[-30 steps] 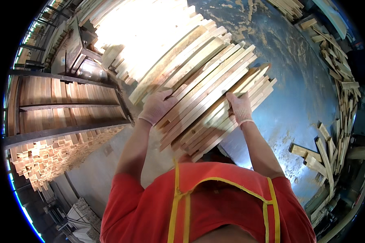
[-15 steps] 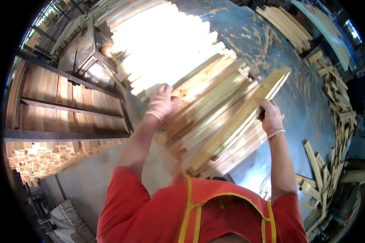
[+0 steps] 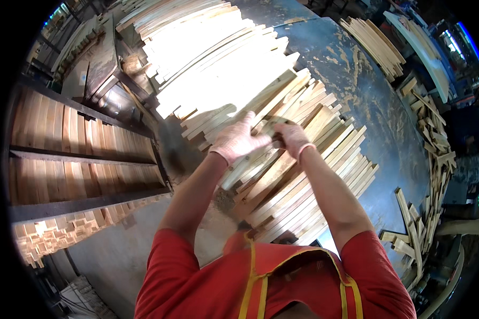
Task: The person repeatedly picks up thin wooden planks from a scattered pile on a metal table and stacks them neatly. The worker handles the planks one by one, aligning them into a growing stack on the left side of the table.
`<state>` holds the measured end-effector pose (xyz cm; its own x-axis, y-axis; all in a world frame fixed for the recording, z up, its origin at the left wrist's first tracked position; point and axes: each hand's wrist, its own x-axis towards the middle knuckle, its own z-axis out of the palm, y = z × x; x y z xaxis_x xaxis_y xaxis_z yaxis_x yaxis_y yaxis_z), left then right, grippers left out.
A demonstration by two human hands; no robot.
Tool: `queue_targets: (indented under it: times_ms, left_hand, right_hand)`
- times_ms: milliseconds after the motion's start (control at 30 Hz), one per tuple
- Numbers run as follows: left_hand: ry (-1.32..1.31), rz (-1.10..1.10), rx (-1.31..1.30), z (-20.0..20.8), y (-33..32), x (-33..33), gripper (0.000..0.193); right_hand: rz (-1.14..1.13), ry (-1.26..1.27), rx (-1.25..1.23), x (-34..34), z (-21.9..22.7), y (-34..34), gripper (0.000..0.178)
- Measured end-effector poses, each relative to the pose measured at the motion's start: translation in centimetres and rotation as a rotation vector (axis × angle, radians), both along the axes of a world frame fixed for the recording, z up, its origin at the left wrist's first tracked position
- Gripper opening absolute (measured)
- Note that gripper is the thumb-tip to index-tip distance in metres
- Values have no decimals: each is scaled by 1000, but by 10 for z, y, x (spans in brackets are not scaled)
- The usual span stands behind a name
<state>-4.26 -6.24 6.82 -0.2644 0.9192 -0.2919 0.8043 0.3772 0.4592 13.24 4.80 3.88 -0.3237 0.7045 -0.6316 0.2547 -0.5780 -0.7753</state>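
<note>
Both hands wear pale work gloves and are over a broad layer of wooden strips [image 3: 282, 186] lying side by side on a dark table. My left hand [image 3: 238, 140] is spread on the strips, thumb apart from the fingers. Close to its right, my right hand [image 3: 294, 139] has curled, slightly blurred fingers; whatever is in them is hidden. A thicker wooden strip [image 3: 318, 121] lies slantwise just right of that hand. Farther off, strong light washes out many more strips [image 3: 207, 58].
At left stands a dark metal rack [image 3: 85, 157] packed with wooden pieces. The blue-black tabletop [image 3: 367, 101] carries wood scraps. Along the right edge lies a heap of loose offcuts [image 3: 436, 127]; a bundle of strips [image 3: 375, 45] rests at the far right.
My right hand has let go of the thick strip it held at the right and moved left beside my left hand. More strips now lie spread at the near right. My left hand has shifted right.
</note>
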Motion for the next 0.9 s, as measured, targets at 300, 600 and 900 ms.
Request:
queue_targets:
  times_ms: [300, 600, 900]
  left_hand:
    - [243, -21, 58, 2, 31, -64, 92]
    - [644, -260, 355, -40, 30, -81, 91]
    - [-437, 41, -18, -23, -22, 171, 95]
  right_hand:
    - [-129, -152, 535, 151, 6, -36, 81]
    - [19, -203, -88, 232, 62, -116, 108]
    - [149, -170, -34, 226, -5, -128, 67]
